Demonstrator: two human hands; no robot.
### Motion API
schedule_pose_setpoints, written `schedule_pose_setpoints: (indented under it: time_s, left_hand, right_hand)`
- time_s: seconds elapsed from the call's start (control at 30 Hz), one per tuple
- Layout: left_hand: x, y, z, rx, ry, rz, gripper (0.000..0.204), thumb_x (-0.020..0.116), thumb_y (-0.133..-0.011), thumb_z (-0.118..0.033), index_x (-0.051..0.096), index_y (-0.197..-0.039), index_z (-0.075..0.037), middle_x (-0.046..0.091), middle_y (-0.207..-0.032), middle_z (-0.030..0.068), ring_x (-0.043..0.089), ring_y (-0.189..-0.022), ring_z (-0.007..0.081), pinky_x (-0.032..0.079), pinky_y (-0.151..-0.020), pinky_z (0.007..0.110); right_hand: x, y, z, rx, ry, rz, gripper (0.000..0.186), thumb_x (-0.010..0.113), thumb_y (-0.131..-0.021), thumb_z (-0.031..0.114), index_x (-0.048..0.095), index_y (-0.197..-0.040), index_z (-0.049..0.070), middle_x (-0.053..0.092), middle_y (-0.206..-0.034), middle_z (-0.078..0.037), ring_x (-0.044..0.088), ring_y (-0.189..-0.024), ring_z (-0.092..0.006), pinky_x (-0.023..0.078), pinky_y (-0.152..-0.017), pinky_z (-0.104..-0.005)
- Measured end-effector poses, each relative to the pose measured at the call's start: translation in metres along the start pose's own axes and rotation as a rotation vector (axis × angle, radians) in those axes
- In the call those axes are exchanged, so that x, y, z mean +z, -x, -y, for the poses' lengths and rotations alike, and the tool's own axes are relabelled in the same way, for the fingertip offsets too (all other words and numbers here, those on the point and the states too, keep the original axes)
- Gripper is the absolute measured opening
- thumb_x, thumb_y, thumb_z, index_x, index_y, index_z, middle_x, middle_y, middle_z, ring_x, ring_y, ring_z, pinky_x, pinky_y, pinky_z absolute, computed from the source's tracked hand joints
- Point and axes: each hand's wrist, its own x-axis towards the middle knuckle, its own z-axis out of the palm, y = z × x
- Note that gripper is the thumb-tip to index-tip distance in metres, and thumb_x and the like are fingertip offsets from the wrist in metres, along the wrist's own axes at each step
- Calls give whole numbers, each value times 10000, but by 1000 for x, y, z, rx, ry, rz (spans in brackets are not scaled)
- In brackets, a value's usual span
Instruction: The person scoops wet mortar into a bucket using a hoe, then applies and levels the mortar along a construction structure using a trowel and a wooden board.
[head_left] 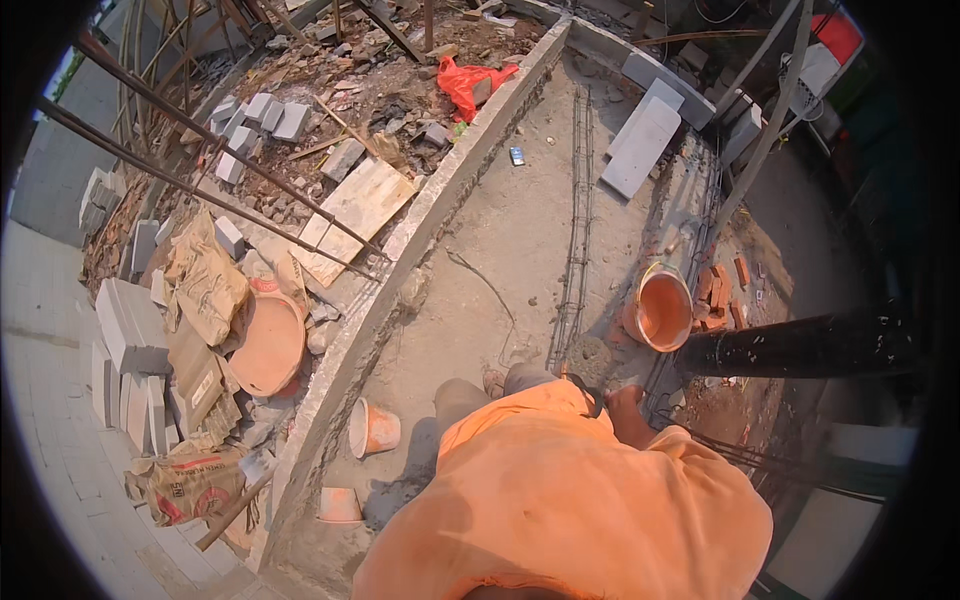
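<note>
I look down over my orange shirt at a rough concrete strip. My right hand (624, 405) is low at the right of my body, fingers curled beside a dark curved object (593, 398) and the rebar (655, 385); what it grips is unclear. Just above lies grey mortar (585, 355). An orange-stained bucket (665, 310) stands beyond the hand. My left hand is hidden. A long rebar cage (578, 230) lies along the strip, and two small stained pails (375, 428) lie at the left.
A low concrete wall (470, 130) edges rubble, boards, sacks and grey blocks (140, 330) on the left. Upright rods lean over it. Grey slabs (645, 140) lie at the back right. Red bricks (718, 290) and a thick black pipe (800, 345) are at the right.
</note>
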Motion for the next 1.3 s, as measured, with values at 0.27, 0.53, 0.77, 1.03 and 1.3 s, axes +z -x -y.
schedule_pose_setpoints:
  time_s: [0.27,0.53,0.77,1.03,1.3]
  left_hand:
    - [122,-30,-262,69,-329,157,197,605,-806,-141,651,-956,-22,657,-826,114,636,-688,214,526,-563,350]
    - [345,-83,-556,337,-940,365,194,601,-803,-145,665,-946,-30,674,-844,117,647,-713,207,524,-583,346]
    - [636,-17,-815,851,-635,614,114,567,-858,-126,598,-942,-56,652,-825,66,626,-663,162,509,-557,290]
    - [772,-41,-863,593,-863,318,177,573,-867,-154,609,-882,18,633,-741,109,622,-608,245,530,-515,344]
    - [926,-15,-848,280,-1222,459,138,569,-868,-141,585,-932,-19,641,-755,113,653,-620,252,534,-484,360]
  right_hand:
    - [123,68,-26,-18,-398,-212,561,335,-893,377,305,-1399,137,415,-1394,-50,366,-1256,-281,283,-1031,-513]
    - [210,137,-27,38,-515,-263,677,227,-925,579,177,-1456,163,257,-1501,-79,216,-1379,-273,201,-1090,-556]
    - [251,94,-42,116,-693,-395,544,311,-924,508,324,-1330,147,371,-1365,-87,345,-1249,-261,249,-1036,-517]
    - [311,66,-53,33,136,-520,418,456,-876,477,529,-1034,97,535,-1031,-72,500,-974,-259,336,-873,-489]
    - [385,69,-68,-367,1598,-570,410,589,-834,440,688,-719,59,661,-693,-54,631,-702,-264,415,-693,-454]
